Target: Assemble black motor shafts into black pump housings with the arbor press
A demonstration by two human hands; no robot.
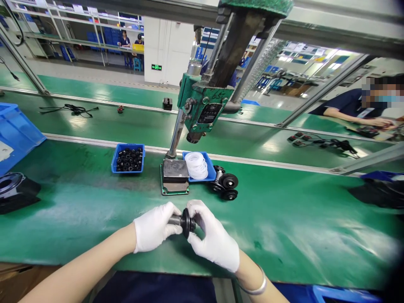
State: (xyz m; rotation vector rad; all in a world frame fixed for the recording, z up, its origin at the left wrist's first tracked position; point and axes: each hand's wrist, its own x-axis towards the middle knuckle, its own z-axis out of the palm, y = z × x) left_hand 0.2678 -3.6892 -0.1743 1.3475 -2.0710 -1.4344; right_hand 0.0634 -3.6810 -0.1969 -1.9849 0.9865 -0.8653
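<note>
Both of my hands wear white gloves and meet above the front of the green bench. My left hand point(156, 227) is closed round the grey metal shaft of a part with a black flanged disc point(186, 223). Fingers and thumb of my right hand point(212, 240) curl round the disc's rim and its stepped black end. Similar black-wheeled parts point(224, 184) lie in a cluster behind, to the right. Beside them a blue bin point(211, 170) holds white plastic rings point(196, 165). Another blue bin point(128, 170), farther left, contains small black parts point(130, 159).
A green press point(205, 105) rises ahead of my hands, its metal block point(176, 169) on the base plate. Dark housings point(19, 191) sit at the left, near a large blue crate point(19, 130). Across the bench, a co-worker point(356, 103) works at the right.
</note>
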